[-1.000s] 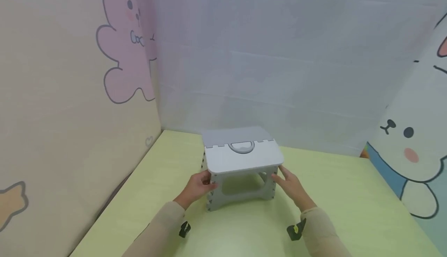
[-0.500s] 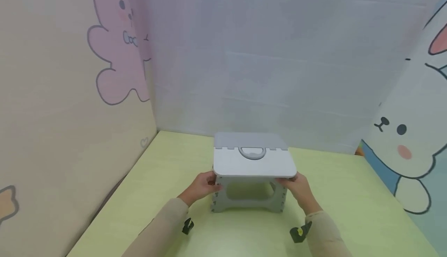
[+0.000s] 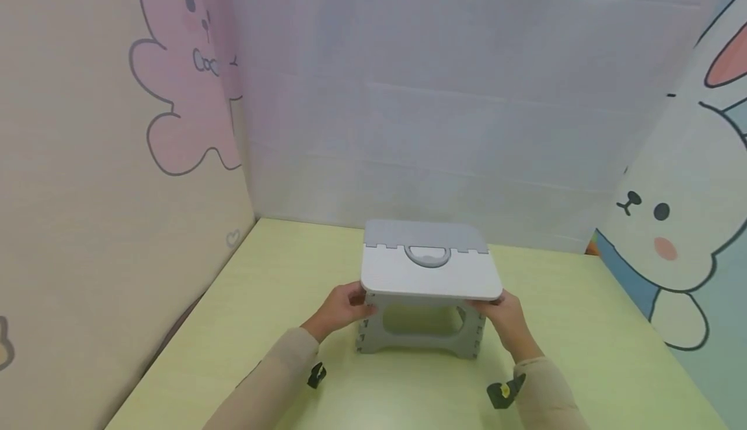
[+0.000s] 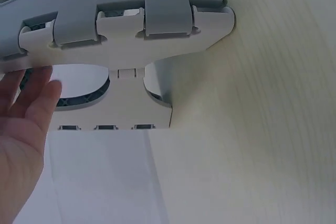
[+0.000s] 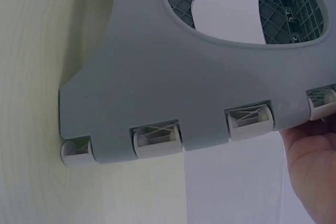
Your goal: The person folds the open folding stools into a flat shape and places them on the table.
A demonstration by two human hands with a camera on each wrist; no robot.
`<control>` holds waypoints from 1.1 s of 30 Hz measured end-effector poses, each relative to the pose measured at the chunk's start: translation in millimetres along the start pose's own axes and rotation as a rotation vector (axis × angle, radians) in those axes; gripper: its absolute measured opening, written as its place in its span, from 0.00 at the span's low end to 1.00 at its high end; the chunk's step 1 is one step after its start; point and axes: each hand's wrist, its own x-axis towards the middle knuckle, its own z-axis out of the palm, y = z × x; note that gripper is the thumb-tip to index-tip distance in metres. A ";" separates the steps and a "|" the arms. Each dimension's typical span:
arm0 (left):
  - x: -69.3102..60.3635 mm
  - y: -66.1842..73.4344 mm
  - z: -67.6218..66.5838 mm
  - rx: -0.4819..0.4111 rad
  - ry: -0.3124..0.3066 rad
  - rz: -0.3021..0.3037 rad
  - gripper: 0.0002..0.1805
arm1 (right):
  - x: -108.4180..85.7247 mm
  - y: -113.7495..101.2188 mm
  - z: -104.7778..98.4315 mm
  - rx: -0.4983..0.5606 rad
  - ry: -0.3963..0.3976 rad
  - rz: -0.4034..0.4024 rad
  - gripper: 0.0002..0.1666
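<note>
A white and grey folding step stool (image 3: 428, 279) stands upright and unfolded on the table, its handle cut-out in the middle of the top. My left hand (image 3: 340, 307) holds the stool's left side just below the top, thumb over the front edge and fingers along the side panel (image 4: 131, 51). On the opposite side, my right hand (image 3: 508, 323) grips the right edge beneath the top, its thumb partly hidden under the overhang. The right wrist view shows the grey front panel (image 5: 173, 77) with its large opening, and part of the right hand (image 5: 315, 171) at the hinged edge.
The pale yellow table (image 3: 583, 333) reaches back to a white cloth wall (image 3: 432, 93). Cartoon-printed walls stand on the left (image 3: 87, 190) and right (image 3: 671, 255). Black wrist mounts (image 3: 505, 392) hang below both sleeves.
The stool has turned so its front squares up to me, and it has shifted right. My right hand has moved from the leg to under the top's edge. The head view has swung slightly right.
</note>
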 end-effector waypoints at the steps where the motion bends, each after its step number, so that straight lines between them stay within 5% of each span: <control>1: -0.6 0.5 0.6 0.006 0.030 0.020 0.25 | -0.4 -0.3 0.0 0.004 0.002 0.003 0.28; 7: -2.8 12.4 5.7 -0.003 0.163 0.108 0.25 | -1.7 0.0 2.1 0.055 0.037 -0.002 0.27; 14: -1.8 16.0 11.4 -0.076 0.193 0.068 0.21 | -5.9 4.7 8.6 0.079 0.102 0.016 0.26; 33: 6.7 18.1 18.2 -0.036 0.285 0.027 0.22 | -9.3 -6.5 9.0 0.065 0.089 -0.037 0.25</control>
